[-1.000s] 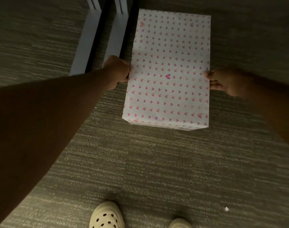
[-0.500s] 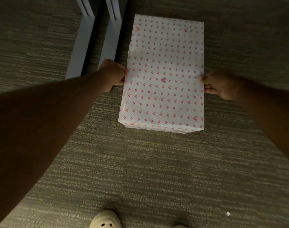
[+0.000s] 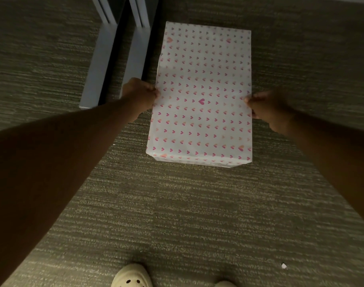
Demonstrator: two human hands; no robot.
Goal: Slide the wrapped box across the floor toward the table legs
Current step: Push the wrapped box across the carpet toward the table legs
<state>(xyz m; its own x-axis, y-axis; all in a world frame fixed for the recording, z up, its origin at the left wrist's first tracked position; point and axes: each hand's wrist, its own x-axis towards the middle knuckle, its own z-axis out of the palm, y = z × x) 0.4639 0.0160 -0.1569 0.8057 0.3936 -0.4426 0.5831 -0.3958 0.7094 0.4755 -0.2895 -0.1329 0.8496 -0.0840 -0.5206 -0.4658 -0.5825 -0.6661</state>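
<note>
Grey metal table legs (image 3: 98, 65) run in two flat bars along the ribbed carpet (image 3: 177, 204), the nearer bar (image 3: 135, 56) lying just outside the left hand's grip and close beside the box's left long edge. A bare left arm reaches in from the lower left, and the left hand (image 3: 140, 94) clamps the left side of the wrapped box (image 3: 201, 94) about midway along its length, fingertips pressed against the paper's edge. The box, in white paper printed with rows of small pink and orange hearts, lies flat on the carpet between the two hands, its long axis pointing away from the person and its far end level with the upright parts of the legs. One larger pink heart sits near the middle of the top face, roughly on the line between the two grips. Opposite the left hand, the right hand (image 3: 266, 108) holds the right long edge, fingers curled against the side of the box and the forearm stretching back to the lower right. Nearer the person than either grip, the toes of two cream perforated clogs (image 3: 131, 276) show at the bottom edge, and a small white scrap (image 3: 284, 265) lies on the carpet below the right forearm.
</note>
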